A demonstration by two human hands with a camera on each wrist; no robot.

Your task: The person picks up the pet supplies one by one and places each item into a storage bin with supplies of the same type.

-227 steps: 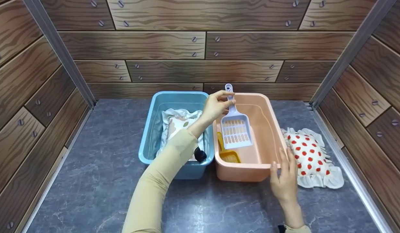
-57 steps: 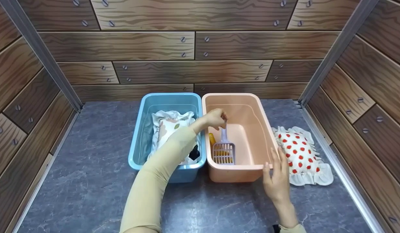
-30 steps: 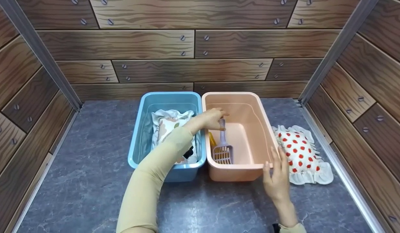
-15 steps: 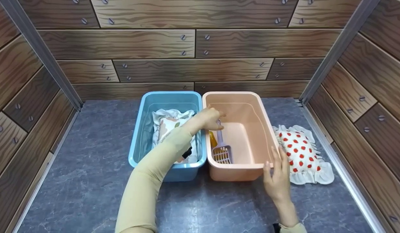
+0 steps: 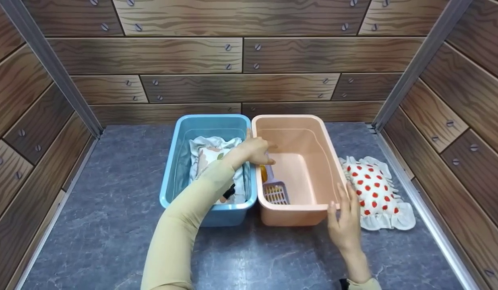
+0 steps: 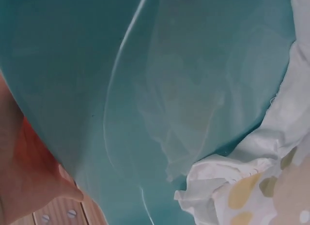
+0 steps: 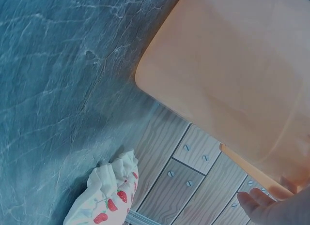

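My left hand (image 5: 257,151) is over the left rim of the peach plastic bin (image 5: 297,208), its fingers spread. A lavender slotted litter scoop (image 5: 276,194) lies in this bin along its left wall, the top of its handle partly hidden behind the hand. Beneath and beside it shows a yellow scoop (image 5: 264,173), mostly covered. My right hand (image 5: 345,227) touches the bin's front right corner with straight fingers. In the right wrist view, the fingertips (image 7: 249,201) are right at the bin's rim.
A blue bin (image 5: 228,207) stands against the peach one, holding a frilled cushion (image 5: 208,155) with a leaf pattern. Right of the peach bin lies a frilled strawberry-print cushion (image 5: 375,189). Wood-patterned walls (image 5: 200,88) enclose the dark marbled floor (image 5: 120,209).
The lavender scoop, earlier held above the peach bin, went down onto the yellow scoop. My left hand has since shifted left and its fingers have spread off the handle. The right hand stayed at the corner.
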